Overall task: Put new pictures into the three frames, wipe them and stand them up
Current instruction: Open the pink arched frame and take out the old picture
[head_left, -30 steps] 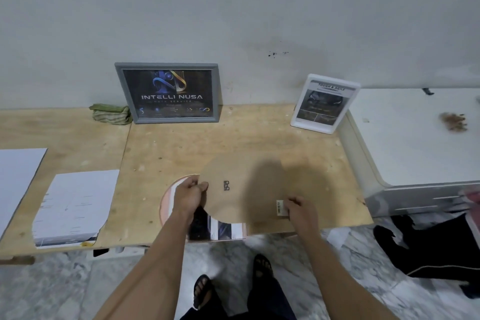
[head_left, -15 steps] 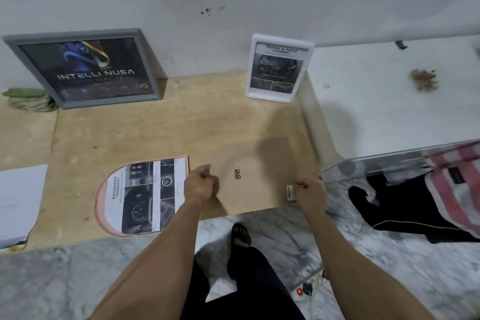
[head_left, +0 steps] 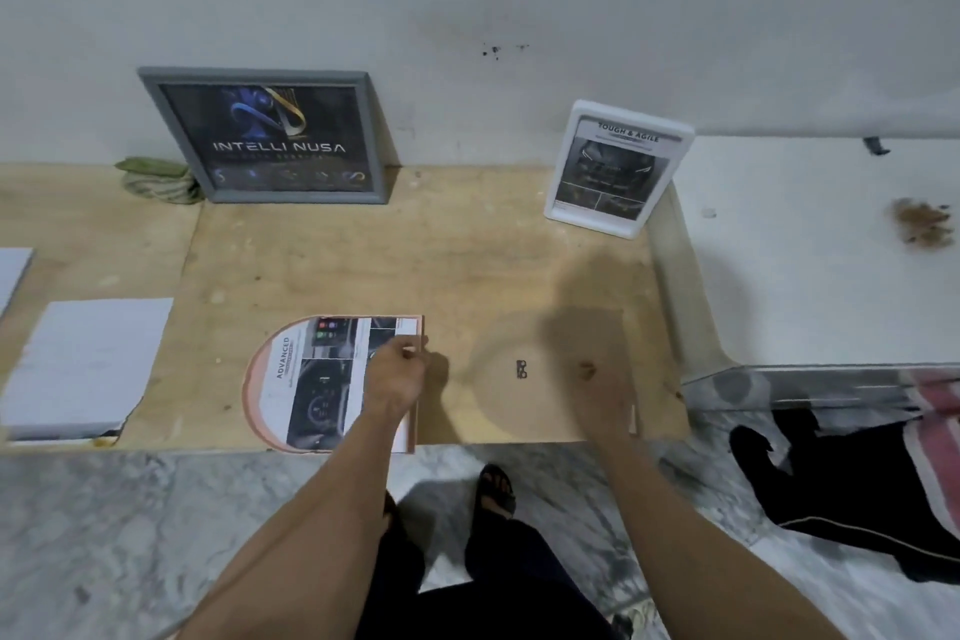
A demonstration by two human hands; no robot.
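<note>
An arched copper-rimmed frame [head_left: 252,379] lies flat near the table's front edge with a printed "ADVANCED" picture [head_left: 311,385] in it. My left hand [head_left: 397,372] pinches the picture's right edge near its top corner. To the right lies the arched brown backing board [head_left: 519,400], flat on the table. My right hand [head_left: 605,398] rests palm down on the board's right part, fingers loose and blurred. A grey frame [head_left: 265,140] and a white frame [head_left: 618,169] lean upright against the wall, both with pictures in them.
A green cloth [head_left: 156,177] lies left of the grey frame. White paper sheets [head_left: 83,369] cover the table's left. A white cabinet [head_left: 831,250] with brown debris [head_left: 922,221] adjoins the table's right end. Dark clothing [head_left: 857,494] lies on the marble floor.
The backing board has been carried right off the arched frame and laid flat. My left hand let go of it and went to the picture's right edge.
</note>
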